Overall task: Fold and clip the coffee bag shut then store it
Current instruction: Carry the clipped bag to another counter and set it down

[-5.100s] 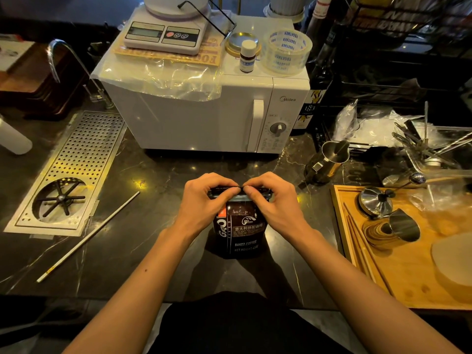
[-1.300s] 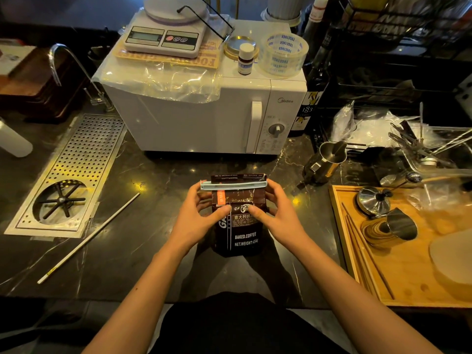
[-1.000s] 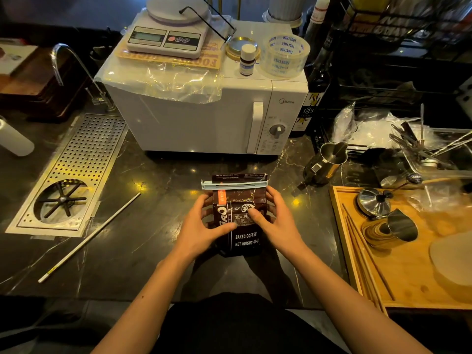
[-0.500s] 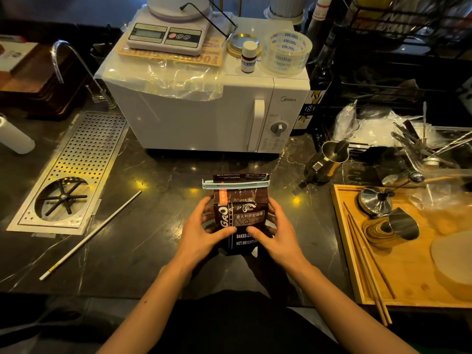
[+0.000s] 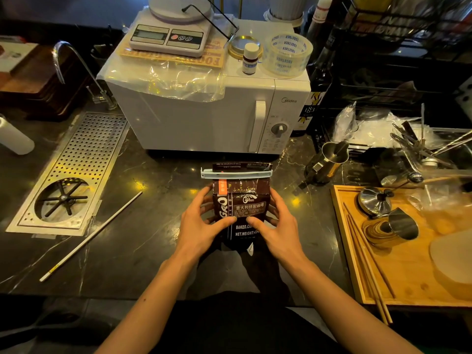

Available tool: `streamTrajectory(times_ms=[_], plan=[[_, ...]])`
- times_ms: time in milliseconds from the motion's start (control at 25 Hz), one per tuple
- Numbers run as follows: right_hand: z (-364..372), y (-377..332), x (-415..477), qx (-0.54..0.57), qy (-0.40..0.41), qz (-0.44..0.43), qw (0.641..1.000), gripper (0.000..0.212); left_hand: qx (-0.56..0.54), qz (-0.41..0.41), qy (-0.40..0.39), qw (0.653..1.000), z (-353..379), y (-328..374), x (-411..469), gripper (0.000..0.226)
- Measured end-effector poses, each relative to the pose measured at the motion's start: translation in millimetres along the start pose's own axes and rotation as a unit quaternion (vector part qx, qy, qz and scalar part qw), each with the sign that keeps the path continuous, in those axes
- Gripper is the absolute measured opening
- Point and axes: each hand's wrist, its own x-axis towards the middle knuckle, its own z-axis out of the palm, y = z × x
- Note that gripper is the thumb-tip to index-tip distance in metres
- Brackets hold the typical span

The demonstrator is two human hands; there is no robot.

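Glossy dark foil coffee bag, upright on veined black stone surface, pale straight plastic clip across folded top; left hand and right hand clasp its sides.

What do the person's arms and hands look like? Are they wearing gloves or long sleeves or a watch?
No gloves: the left hand and the right hand are both bare. The forearms are bare too, with no sleeves showing as far as the picture reaches. No watch, bracelet or ring can be seen on the wrists or fingers. Below the arms there is dark clothing.
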Motion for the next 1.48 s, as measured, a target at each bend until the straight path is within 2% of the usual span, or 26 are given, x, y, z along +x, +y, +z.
streamTrajectory(times_ms=[200, 480, 640, 1000, 1200, 1480], plan=[[4.7, -27.0, 7.9, 0.021, 0.056, -0.026, 0.998, 0.067, -0.039, 0.028, 0.059, 0.997, -7.9, 17.0, 1.5, 0.064], [29.2, -66.8, 11.3, 0.06, 0.103, -0.056, 0.991, 0.057, -0.005, 0.1, 0.066, 0.993, -36.1, 39.2, 9.3, 0.072], [48.5, -86.8, 10.3, 0.061, 0.139, -0.065, 0.986, 0.058, 0.013, 0.139, 0.037, 0.989, -62.0, 47.7, 21.0, 0.078], [55.1, -105.4, -4.6, 0.052, 0.217, -0.052, 0.973, 0.059, -0.015, 0.172, -0.019, 0.985, -70.4, 60.7, 32.3, 0.07], [22.0, -106.3, -36.8, 0.041, 0.272, -0.06, 0.96, 0.06, 0.01, 0.216, -0.061, 0.974, -40.0, 78.3, 14.1, 0.074], [-65.3, -85.8, -133.9, 0.05, 0.39, -0.065, 0.917, 0.056, -0.016, 0.274, -0.163, 0.948, 54.0, 116.1, -61.0, 0.071]])
